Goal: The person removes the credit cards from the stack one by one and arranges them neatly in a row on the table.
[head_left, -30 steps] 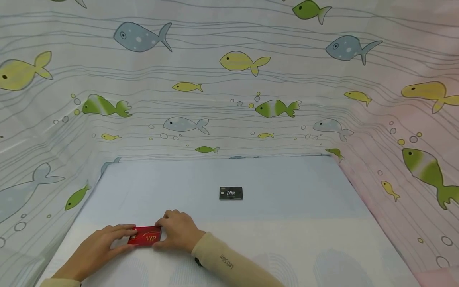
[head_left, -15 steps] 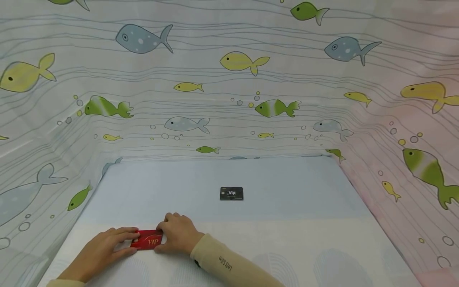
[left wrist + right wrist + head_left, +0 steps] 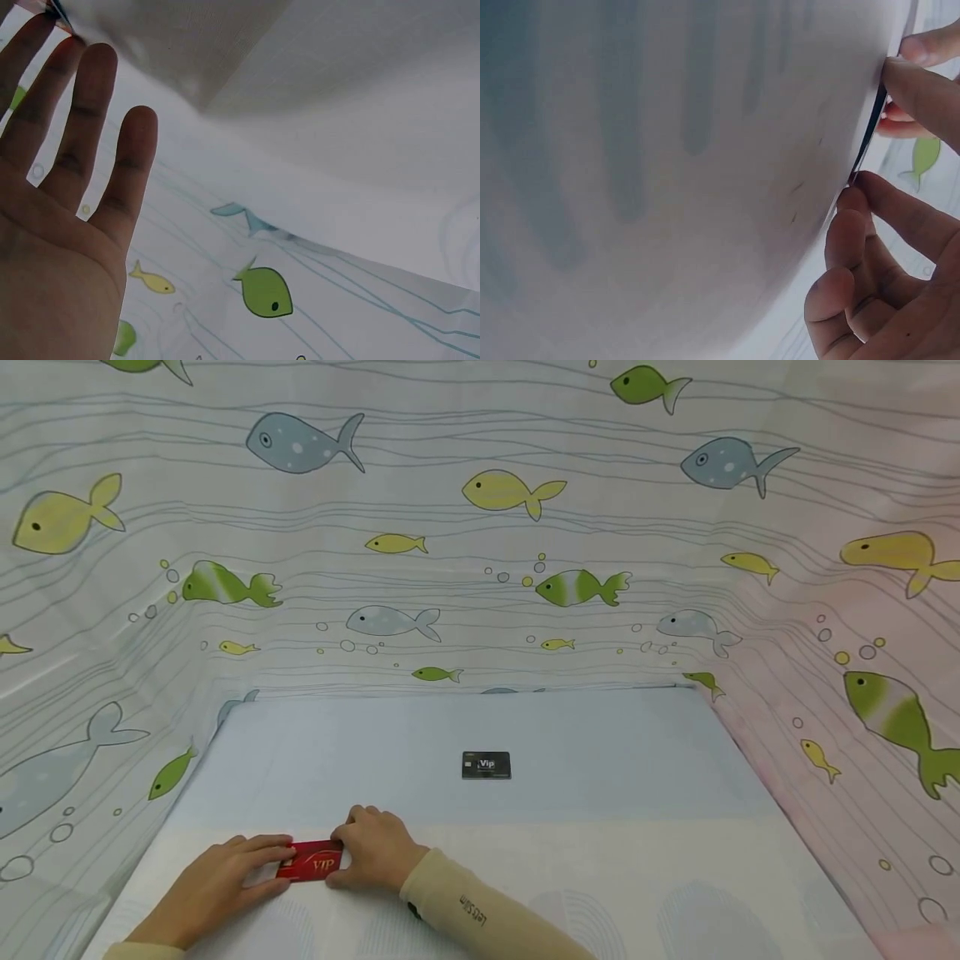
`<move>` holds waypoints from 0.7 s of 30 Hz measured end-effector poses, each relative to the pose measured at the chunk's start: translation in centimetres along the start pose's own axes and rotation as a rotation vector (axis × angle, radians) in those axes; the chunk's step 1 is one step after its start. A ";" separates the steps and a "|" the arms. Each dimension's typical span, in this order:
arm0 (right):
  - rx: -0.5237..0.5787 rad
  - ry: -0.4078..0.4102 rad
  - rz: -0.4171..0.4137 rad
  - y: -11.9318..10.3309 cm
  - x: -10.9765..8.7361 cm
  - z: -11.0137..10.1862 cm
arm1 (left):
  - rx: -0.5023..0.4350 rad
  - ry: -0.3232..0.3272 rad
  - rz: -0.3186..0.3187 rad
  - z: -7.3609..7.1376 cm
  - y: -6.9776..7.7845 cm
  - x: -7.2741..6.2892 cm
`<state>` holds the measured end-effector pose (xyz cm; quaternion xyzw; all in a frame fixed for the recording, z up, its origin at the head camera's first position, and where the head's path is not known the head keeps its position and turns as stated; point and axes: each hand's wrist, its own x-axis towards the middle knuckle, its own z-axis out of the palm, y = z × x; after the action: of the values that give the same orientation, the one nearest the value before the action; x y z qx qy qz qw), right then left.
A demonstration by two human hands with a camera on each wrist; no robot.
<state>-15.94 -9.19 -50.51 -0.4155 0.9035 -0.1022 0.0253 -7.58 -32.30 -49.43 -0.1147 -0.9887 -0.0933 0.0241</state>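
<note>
A red bank-style card with gold "VIP" lettering lies at the front left of the table, between my two hands. My left hand holds its left end, fingertips over the upper left corner and thumb at the lower left. At the right end, my right hand pinches the card, index finger at the upper corner and thumb at the lower. In the right wrist view the card appears edge-on as a thin dark strip. Farther back, a black "Vip" card lies flat and untouched.
The table has a pale blue far part and a whitish front part with faint round patterns. Fish-printed sheeting rises along its back and sides. My beige right sleeve stretches over the front of the table.
The red card and both hands have shifted slightly right and nearer in the view, partly along with a small camera turn. Both hands keep their hold; the black card stays on its spot.
</note>
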 end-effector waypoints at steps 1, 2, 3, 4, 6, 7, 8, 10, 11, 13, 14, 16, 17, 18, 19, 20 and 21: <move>-0.002 0.000 0.001 0.0 0.0 0.0 | 0.008 0.000 0.001 0.0 0.0 0.0; -0.004 0.000 0.002 0.0 0.0 0.0 | 0.014 -0.005 0.006 -0.1 0.0 0.1; -0.007 0.000 0.001 0.0 0.0 0.0 | 0.020 -0.011 0.008 -0.1 0.0 0.1; -0.011 0.001 -0.001 0.0 0.0 0.0 | 0.025 -0.019 0.011 -0.1 -0.1 0.2; -0.016 0.004 -0.005 0.0 -0.1 -0.1 | 0.027 -0.028 0.009 -0.2 -0.1 0.3; -0.017 0.006 -0.007 0.0 -0.1 -0.1 | 0.027 -0.031 0.005 -0.2 0.0 0.3; -0.017 0.007 -0.009 0.0 -0.1 -0.1 | 0.024 -0.034 0.003 -0.2 -0.1 0.4; -0.018 0.007 -0.011 0.1 -0.1 -0.2 | 0.021 -0.031 -0.004 -0.2 0.0 0.4; -0.017 0.005 -0.012 0.1 -0.1 -0.2 | 0.020 -0.029 -0.006 -0.2 0.0 0.4; -0.014 0.002 -0.010 0.2 -0.1 -0.2 | 0.017 -0.021 -0.008 -0.2 0.1 0.5; -0.013 0.001 -0.010 0.2 -0.1 -0.3 | 0.016 -0.017 -0.008 -0.2 0.1 0.5; -0.014 -0.002 -0.012 0.3 -0.1 -0.3 | 0.012 -0.016 -0.009 -0.2 0.0 0.5; -0.013 -0.004 -0.013 0.3 -0.1 -0.3 | 0.008 -0.015 -0.008 -0.2 0.0 0.5; -0.011 -0.006 -0.016 0.3 -0.1 -0.3 | 0.006 -0.010 -0.007 -0.2 0.0 0.5; -0.008 -0.008 -0.019 0.3 -0.1 -0.3 | 0.004 -0.007 -0.007 -0.2 0.0 0.5; -0.004 -0.008 -0.021 0.4 -0.1 -0.3 | 0.009 0.001 -0.005 -0.2 0.0 0.5; -0.001 -0.007 -0.023 0.4 -0.1 -0.3 | 0.006 0.007 -0.002 -0.2 0.0 0.5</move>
<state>-16.26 -8.81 -50.27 -0.4262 0.8986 -0.1005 0.0273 -8.09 -32.21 -49.19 -0.1135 -0.9890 -0.0906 0.0276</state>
